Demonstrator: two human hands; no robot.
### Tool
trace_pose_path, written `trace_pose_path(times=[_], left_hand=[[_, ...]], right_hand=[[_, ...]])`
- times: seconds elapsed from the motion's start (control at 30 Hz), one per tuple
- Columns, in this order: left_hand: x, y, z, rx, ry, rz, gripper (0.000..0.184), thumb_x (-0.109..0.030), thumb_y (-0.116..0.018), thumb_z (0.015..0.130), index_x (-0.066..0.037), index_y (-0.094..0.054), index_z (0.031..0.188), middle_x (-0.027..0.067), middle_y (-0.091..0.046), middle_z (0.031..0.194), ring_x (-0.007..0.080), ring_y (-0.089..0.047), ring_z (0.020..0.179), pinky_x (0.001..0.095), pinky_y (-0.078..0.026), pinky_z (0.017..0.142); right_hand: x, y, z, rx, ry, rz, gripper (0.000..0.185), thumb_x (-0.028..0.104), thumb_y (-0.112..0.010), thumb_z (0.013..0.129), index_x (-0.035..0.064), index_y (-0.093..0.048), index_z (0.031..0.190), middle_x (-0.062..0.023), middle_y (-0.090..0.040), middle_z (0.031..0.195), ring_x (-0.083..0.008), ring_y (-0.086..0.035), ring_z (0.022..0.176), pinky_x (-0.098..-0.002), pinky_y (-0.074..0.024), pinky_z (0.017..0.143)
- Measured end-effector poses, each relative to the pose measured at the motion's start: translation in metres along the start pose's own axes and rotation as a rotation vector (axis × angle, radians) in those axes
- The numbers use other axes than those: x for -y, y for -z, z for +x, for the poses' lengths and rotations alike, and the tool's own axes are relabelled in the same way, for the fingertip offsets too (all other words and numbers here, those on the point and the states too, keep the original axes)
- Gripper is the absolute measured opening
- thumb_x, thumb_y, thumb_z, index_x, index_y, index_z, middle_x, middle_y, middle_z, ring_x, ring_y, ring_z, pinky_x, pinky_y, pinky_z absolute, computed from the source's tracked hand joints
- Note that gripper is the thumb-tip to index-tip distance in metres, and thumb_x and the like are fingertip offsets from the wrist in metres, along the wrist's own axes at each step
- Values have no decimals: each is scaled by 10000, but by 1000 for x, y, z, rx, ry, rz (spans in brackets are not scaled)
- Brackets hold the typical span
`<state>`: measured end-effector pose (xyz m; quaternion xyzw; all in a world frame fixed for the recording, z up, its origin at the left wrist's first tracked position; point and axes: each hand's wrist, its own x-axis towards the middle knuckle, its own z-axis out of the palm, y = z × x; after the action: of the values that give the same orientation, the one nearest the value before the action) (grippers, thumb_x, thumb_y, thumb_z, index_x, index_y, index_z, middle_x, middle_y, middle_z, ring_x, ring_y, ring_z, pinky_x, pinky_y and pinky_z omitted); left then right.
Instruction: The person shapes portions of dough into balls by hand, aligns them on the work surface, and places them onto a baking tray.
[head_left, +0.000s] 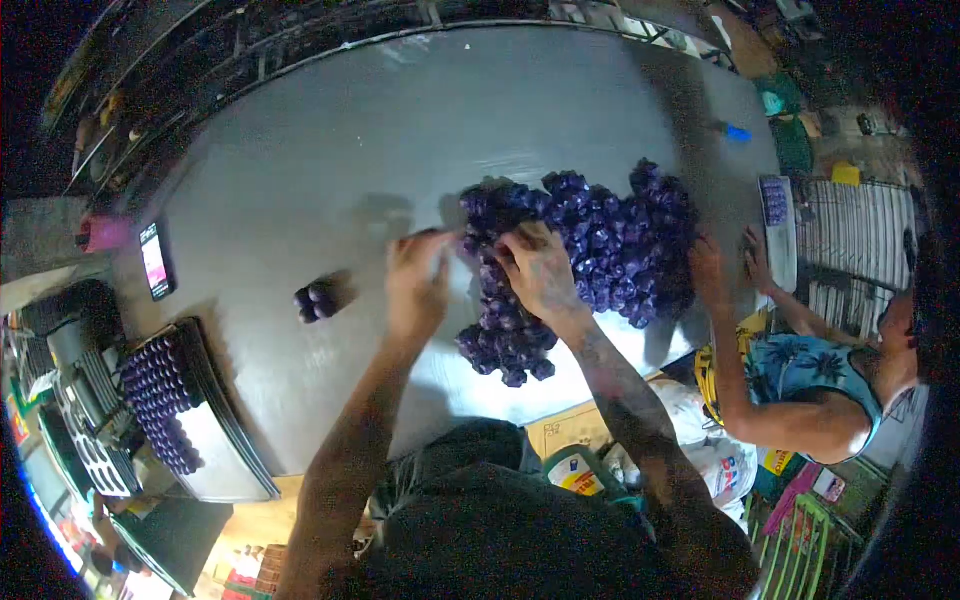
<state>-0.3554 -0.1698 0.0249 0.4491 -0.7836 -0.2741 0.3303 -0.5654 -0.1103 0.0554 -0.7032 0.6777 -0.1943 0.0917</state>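
Observation:
A large heap of dark purple, crinkled balls [610,235] lies on the grey tabletop [300,150]. My right hand [543,272] is over the left part of the heap, its fingers bent in a pinch at the balls; what is between the fingertips is hidden. Just left of the heap, my left hand [415,285] is raised with fingers curled and pointing toward it. Whatever it pinches is too small to make out. Further left, a small cluster of smooth purple balls [315,302] sits apart on the table.
At the table's left edge, a tray [225,450] carries rows of purple balls. A phone [155,262] lies beyond it. To the right, another person [815,370] reaches toward the heap, near a second tray [780,240]. A blue object [738,133] lies at the far right.

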Motion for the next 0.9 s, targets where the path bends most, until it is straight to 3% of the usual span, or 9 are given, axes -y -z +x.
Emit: trace_pose_path(times=[0.07, 0.17, 0.3, 0.4, 0.47, 0.6, 0.7, 0.8, 0.9], left_hand=[[-25, -39, 30, 38, -88, 16, 298, -83, -599, 953, -73, -662, 1244, 167, -721, 1127, 367, -668, 1066, 440, -550, 905], [-23, -74, 42, 118, 60, -61, 281, -86, -578, 978, -82, -657, 1247, 173, -723, 1110, 373, -654, 1132, 471, -540, 956], [-7, -24, 26, 121, 284, -298, 329, -45, -625, 952, -82, -634, 1279, 172, -711, 1134, 307, -661, 1123, 418, -560, 914], [10, 51, -67, -156, 580, -766, 367, 0, -659, 935, -84, -617, 1289, 136, -653, 1220, 218, -637, 1087, 348, -557, 873], [68, 90, -176, -322, 654, -567, 365, -222, -539, 1061, -50, -553, 1383, 91, -678, 1238, 155, -648, 1043, 301, -501, 956], [175, 172, -344, -162, 741, 60, 435, -295, -424, 1096, -23, -482, 1431, 177, -563, 1414, 316, -589, 1173, 478, -346, 1154], [185, 211, -345, 152, 429, 533, 474, -257, -427, 1081, -31, -423, 1498, 231, -431, 1530, 442, -461, 1339, 530, -266, 1211], [172, 219, -254, 183, 498, 508, 534, -243, -424, 1069, -50, -363, 1563, 261, -324, 1606, 532, -325, 1453, 567, -204, 1247], [179, 208, -264, 35, 545, 328, 611, -117, -719, 819, -27, -494, 1380, 277, -422, 1455, 526, -375, 1371, 598, -316, 1165]], right_hand=[[-2, 13, -2, -8, 87, 46, 323, 86, -744, 886, 61, -634, 1189, -123, -650, 1025, -264, -621, 933, -401, -510, 834], [32, 48, -15, -288, -544, 900, 147, 58, -679, 947, 40, -642, 1088, -115, -629, 982, -189, -602, 903, -323, -506, 830], [72, 25, -46, -414, -420, 1040, 108, 77, -657, 1010, 21, -628, 1098, 16, -596, 944, -32, -512, 848, -223, -435, 715], [96, -15, -101, -16, -340, 682, 175, 101, -676, 994, 20, -613, 1135, -39, -612, 980, -118, -552, 797, -267, -459, 712], [126, -35, -131, 180, -174, 403, 201, 110, -617, 1010, 26, -591, 1191, -141, -602, 1051, -255, -584, 872, -359, -474, 798], [190, -66, -180, 363, -164, 211, 211, 73, -553, 980, 20, -600, 1179, -225, -575, 1074, -394, -566, 993, -472, -445, 895], [172, -115, -161, -11, 197, -15, 236, 50, -549, 920, -2, -605, 1144, -228, -598, 1033, -414, -569, 1036, -566, -418, 873], [196, -145, -102, -161, 48, -30, 235, 37, -568, 891, 21, -613, 1121, -202, -598, 1021, -405, -564, 1011, -532, -436, 862], [206, -156, -135, -50, 145, 210, 228, -24, -525, 878, 17, -600, 1089, -212, -578, 1021, -425, -550, 982, -509, -438, 865]])
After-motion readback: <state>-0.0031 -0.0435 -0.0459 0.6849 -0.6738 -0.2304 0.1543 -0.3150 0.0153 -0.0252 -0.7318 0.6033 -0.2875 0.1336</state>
